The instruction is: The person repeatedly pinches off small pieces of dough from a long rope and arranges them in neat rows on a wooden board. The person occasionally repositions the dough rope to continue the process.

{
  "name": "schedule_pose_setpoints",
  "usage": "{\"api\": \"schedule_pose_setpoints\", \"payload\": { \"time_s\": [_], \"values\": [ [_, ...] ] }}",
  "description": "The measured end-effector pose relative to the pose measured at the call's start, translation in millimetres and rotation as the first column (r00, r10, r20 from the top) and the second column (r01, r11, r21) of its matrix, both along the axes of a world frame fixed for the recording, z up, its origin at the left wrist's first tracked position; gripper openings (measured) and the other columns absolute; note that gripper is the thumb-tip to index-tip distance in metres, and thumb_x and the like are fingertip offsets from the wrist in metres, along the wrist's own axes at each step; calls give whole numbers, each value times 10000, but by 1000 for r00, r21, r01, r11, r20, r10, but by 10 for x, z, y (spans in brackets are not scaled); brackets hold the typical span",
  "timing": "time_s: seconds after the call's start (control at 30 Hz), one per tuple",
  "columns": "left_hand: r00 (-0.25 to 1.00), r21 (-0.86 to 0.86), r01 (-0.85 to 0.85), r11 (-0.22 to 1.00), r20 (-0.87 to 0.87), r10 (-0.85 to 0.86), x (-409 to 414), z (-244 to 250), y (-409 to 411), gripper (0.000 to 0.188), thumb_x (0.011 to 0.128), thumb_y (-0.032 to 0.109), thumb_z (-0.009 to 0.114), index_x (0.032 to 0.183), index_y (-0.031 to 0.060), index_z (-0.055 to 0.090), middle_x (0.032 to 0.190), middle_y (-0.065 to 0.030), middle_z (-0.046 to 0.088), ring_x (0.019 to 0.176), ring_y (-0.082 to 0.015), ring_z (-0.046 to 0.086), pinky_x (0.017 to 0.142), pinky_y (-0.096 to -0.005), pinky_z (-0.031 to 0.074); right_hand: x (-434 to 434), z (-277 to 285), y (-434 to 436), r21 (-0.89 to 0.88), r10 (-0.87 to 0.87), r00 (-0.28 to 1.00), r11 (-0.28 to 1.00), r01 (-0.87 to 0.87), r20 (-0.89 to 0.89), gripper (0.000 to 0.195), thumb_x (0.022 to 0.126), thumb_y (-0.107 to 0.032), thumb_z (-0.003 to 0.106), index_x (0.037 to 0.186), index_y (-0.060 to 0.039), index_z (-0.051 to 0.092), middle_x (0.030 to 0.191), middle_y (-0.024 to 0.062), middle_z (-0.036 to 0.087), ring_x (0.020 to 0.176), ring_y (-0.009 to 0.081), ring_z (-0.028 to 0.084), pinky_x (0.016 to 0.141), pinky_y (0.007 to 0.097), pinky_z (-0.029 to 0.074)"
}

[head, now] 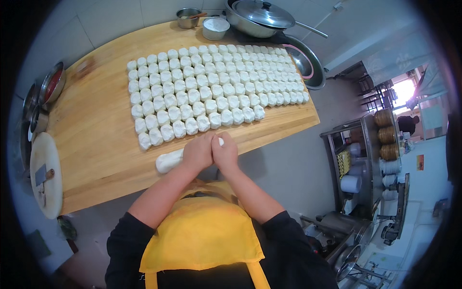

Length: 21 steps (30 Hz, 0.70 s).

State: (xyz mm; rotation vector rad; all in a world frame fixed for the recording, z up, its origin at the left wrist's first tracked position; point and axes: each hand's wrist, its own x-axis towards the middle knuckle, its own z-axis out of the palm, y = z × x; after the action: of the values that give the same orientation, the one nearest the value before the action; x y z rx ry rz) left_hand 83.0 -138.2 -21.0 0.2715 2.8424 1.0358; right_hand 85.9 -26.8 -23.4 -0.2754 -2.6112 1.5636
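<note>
Both hands meet side by side over a roll of white dough (168,162) near the front edge of the wooden worktop (97,173). My left hand (198,151) is closed around the roll, whose thick end shows to its left. Against it lies my right hand (225,150), fingers closed around the roll's other end; a bit of white dough shows at its top. Just beyond the hands, several rows of floured dough pieces (193,95) stand closely packed on the worktop.
Behind the rows are a bowl of white flour (215,29), a small steel bowl (188,18) and a lidded pan (263,16). At the left, a round cutting board (54,162) holds a scraper (40,175). A metal shelf (364,144) stands at the right.
</note>
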Motion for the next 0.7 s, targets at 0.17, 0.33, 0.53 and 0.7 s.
{"api": "schedule_pose_setpoints", "payload": {
  "time_s": [0.17, 0.33, 0.53, 0.7],
  "values": [
    [993, -133, 96, 986, 77, -87, -122, 12, 151, 279, 780, 329, 678, 931, 97, 712, 856, -177, 709, 818, -390, 678, 714, -507, 524, -64, -45, 275, -56, 17, 996, 998, -12, 90, 264, 845, -257, 673, 842, 5, 643, 780, 236, 653, 721, 393, 634, 682, 449, 506],
    [949, -328, 292, 899, 217, -229, -331, 53, 392, 285, 744, 382, 693, 823, 112, 744, 837, -168, 721, 819, -369, 691, 719, -480, 537, -197, -306, 646, -252, 103, 936, 968, -16, 336, 176, 833, -198, 691, 824, -33, 630, 743, 74, 639, 668, 139, 591, 611, 325, 495],
    [906, -478, 280, 833, 419, -64, -677, -12, 811, 274, 787, 295, 644, 908, 74, 751, 922, -160, 737, 880, -339, 710, 757, -467, 558, 2, 320, 1254, -619, 503, 762, 766, -174, 408, 146, 840, -187, 697, 895, -57, 659, 757, 53, 640, 684, 99, 579, 605, 286, 487],
    [932, -379, 275, 883, 331, -148, -558, 64, 748, 477, 777, 307, 719, 1171, 45, 657, 1050, -173, 693, 1014, -342, 653, 862, -456, 517, -671, 346, 1897, -166, 137, 958, 981, -97, 251, 413, 860, -342, 733, 1104, -23, 640, 913, 140, 687, 819, 253, 642, 760, 387, 524]
  ]
}}
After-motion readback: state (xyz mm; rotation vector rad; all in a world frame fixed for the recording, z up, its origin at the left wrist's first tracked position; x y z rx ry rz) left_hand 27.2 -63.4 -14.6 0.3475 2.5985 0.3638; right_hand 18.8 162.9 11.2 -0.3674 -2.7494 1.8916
